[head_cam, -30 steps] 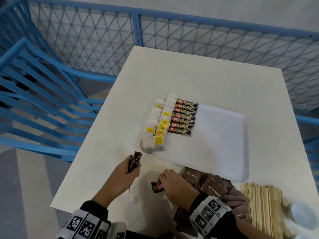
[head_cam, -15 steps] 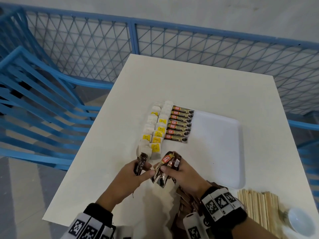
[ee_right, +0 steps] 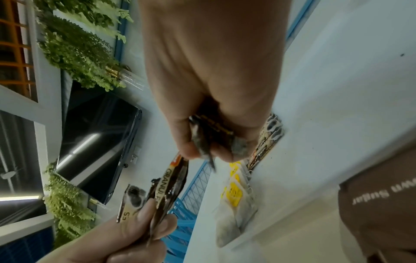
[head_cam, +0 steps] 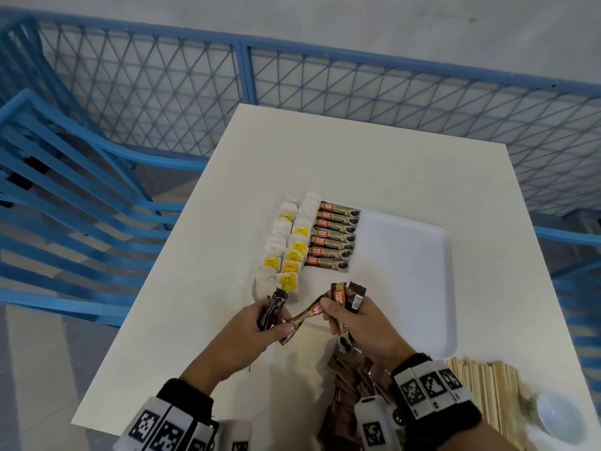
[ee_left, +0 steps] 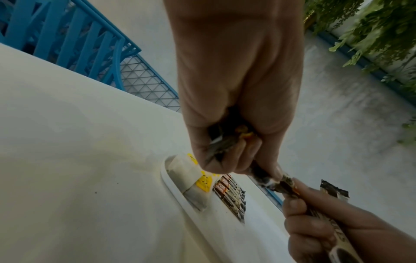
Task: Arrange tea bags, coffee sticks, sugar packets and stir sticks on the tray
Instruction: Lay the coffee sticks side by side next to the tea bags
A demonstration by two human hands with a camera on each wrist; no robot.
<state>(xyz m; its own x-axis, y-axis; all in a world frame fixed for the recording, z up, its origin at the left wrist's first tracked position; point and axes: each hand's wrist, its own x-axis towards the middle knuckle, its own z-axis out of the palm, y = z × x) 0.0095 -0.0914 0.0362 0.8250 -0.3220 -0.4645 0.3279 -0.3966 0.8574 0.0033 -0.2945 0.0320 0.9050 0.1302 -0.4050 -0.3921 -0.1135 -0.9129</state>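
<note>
A white tray lies on the table, with tea bags in two columns along its left side and a row of coffee sticks beside them. Both hands hover just in front of the tray's near-left corner. My left hand grips a few dark coffee sticks and pinches the near end of another stick. My right hand holds a bunch of coffee sticks and pinches the far end of that shared stick. In the left wrist view my left hand is closed round the sticks.
Brown sugar packets are piled under my right wrist. Wooden stir sticks lie at the near right, beside a small white bowl. A blue mesh fence and a blue chair border the white table.
My right hand lifted coffee sticks off the table and rose toward the tray's near edge. My left hand moved right to meet it, and both now hold one stick between them.
</note>
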